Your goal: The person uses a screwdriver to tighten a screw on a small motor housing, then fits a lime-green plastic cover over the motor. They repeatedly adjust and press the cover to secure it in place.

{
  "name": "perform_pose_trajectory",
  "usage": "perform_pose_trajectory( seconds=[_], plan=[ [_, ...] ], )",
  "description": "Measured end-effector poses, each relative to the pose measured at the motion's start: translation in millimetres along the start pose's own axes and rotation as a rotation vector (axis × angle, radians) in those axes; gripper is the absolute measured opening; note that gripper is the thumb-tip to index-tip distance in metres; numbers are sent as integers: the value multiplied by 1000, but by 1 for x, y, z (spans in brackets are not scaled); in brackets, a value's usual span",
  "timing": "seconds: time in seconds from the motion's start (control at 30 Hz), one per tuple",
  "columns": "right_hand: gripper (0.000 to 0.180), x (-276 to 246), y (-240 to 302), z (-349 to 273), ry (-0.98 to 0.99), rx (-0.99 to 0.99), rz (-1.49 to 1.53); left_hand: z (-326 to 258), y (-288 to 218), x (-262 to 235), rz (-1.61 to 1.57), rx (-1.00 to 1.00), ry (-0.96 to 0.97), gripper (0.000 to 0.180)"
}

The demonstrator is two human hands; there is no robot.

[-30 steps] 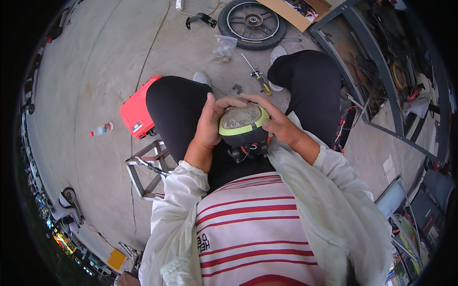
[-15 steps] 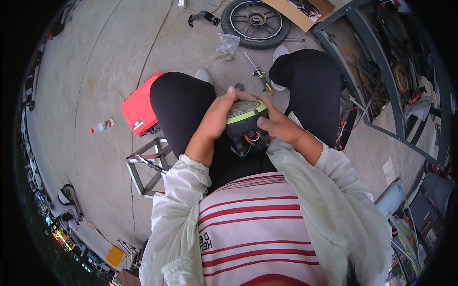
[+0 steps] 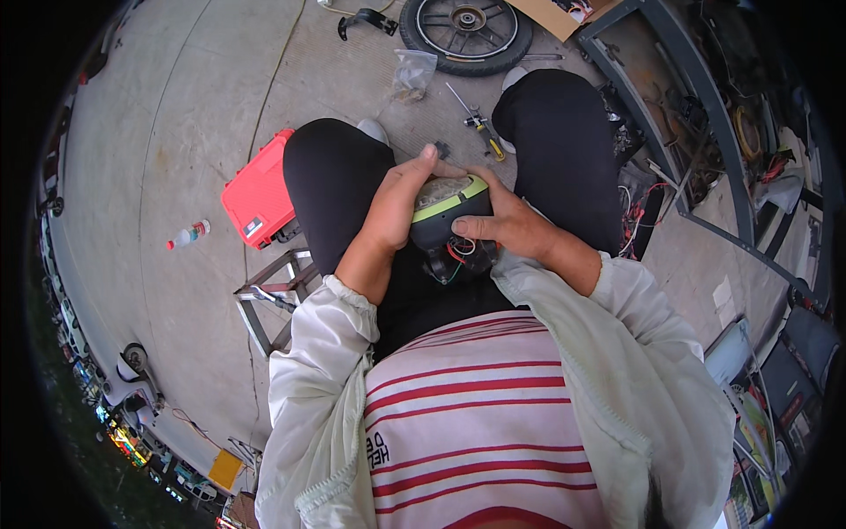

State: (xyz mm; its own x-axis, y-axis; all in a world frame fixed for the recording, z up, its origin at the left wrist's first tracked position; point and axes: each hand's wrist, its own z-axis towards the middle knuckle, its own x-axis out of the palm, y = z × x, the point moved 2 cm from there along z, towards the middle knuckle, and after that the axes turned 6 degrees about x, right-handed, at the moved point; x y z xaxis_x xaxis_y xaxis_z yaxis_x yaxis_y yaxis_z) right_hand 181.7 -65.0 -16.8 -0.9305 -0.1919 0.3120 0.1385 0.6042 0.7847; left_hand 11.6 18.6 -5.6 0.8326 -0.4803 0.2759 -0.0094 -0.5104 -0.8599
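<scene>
Between my knees I hold a round headlight (image 3: pixel 441 216) with a clear lens, a lime-green rim and a black housing. Its lens faces away from me. Red, white and green wires (image 3: pixel 457 256) hang out of the back, towards my lap. My left hand (image 3: pixel 401 196) wraps the left side, thumb up by the lens. The right hand (image 3: pixel 509 216) grips the other side, its thumb pressed on the black housing and its fingers over the far rim. The fingertips of both hands are partly hidden behind the lamp.
A red toolbox (image 3: pixel 256 194) and a metal frame stool (image 3: pixel 269 295) stand left of my leg. Ahead on the concrete lie a screwdriver (image 3: pixel 485 137), a plastic bag (image 3: pixel 412 75) and a wheel (image 3: pixel 467 31). A grey metal rack (image 3: pixel 687 115) rises at the right. A bottle (image 3: pixel 189 234) lies far left.
The headlight has tilted a little and shifted slightly left and towards me. My right thumb has slid further across the housing. Both hands keep their hold.
</scene>
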Motion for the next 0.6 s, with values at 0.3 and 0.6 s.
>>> perform_pose_trajectory(
  seconds=[0.3, 0.6],
  plan=[
    [94, -3, 17, 9, -78, -4, -7, 23, 0, -4, -58, -84, -130, 60],
    [93, -7, 17, 5, -148, -323, -391, 17, 8, -1, -18, -68, -27, 54]
  ],
)
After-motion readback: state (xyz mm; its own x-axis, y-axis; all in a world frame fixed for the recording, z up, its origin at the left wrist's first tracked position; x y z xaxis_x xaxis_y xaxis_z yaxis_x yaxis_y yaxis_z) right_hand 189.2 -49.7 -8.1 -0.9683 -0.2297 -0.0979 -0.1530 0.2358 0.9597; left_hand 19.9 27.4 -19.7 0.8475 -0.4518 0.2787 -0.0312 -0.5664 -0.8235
